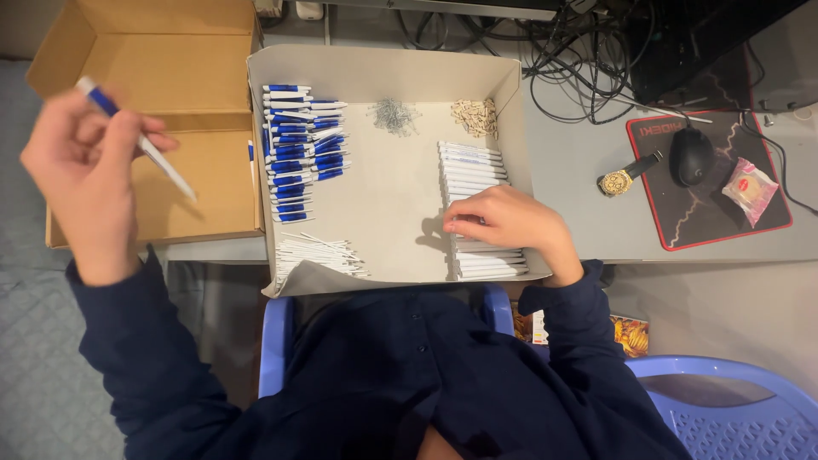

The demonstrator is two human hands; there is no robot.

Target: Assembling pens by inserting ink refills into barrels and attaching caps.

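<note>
Two cardboard boxes, one wristwatch, one computer mouse, one mouse pad, one wrapped snack, two blue chairs.

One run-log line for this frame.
left hand: holds blue-white pen over brown box | right hand: on white barrels in grey tray

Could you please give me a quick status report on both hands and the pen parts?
Left hand holds an assembled pen over the brown box. Right hand on the white barrels. Nothing obstructing.
</note>
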